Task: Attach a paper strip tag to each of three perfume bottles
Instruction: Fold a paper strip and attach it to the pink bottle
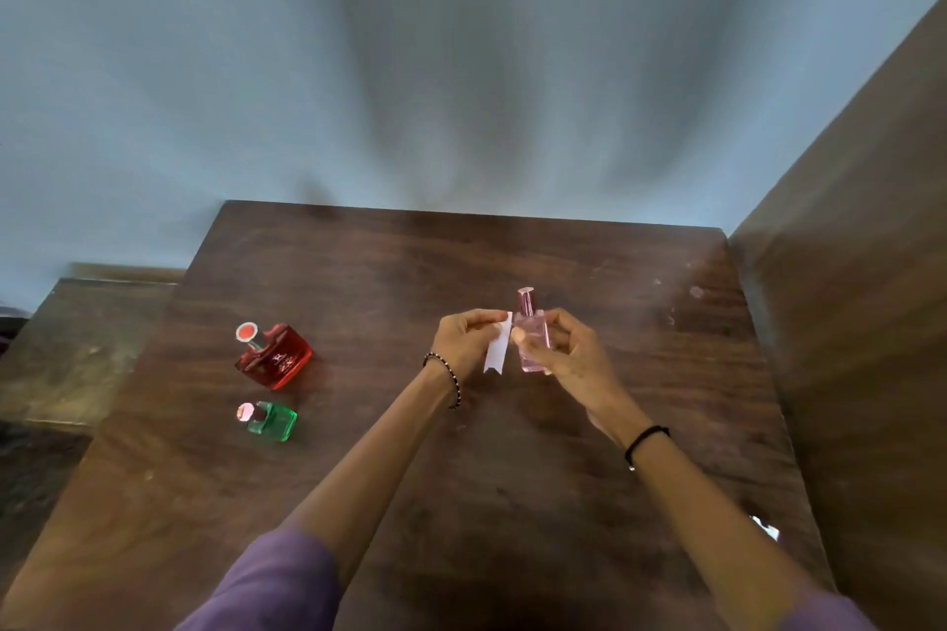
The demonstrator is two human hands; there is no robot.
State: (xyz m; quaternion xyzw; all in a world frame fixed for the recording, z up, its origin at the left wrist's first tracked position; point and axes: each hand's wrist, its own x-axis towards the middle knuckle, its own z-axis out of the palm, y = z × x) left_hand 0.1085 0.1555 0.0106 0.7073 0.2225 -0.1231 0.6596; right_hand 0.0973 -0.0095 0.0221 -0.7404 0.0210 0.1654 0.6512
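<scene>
head, notched paper strip (pixel 498 348), rectangular glass bottle (pixel 531 325)

table: dark brown scuffed wooden tabletop (pixel 389 282)
wall: plain pale blue-grey wall (pixel 256 67)
right: brown wooden panel (pixel 871 272)
left: lower worn wooden surface (pixel 77 348)

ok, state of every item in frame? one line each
pink bottle: capped, upright, gripped by right hand
paper strip: pinched by left hand, top end at the pink bottle's neck, rest hanging loose
red bottle: capped, standing on table, no tag visible
green bottle: capped, standing on table, no tag visible
white scrap: lying near the table's right edge, too blurred to identify
</scene>
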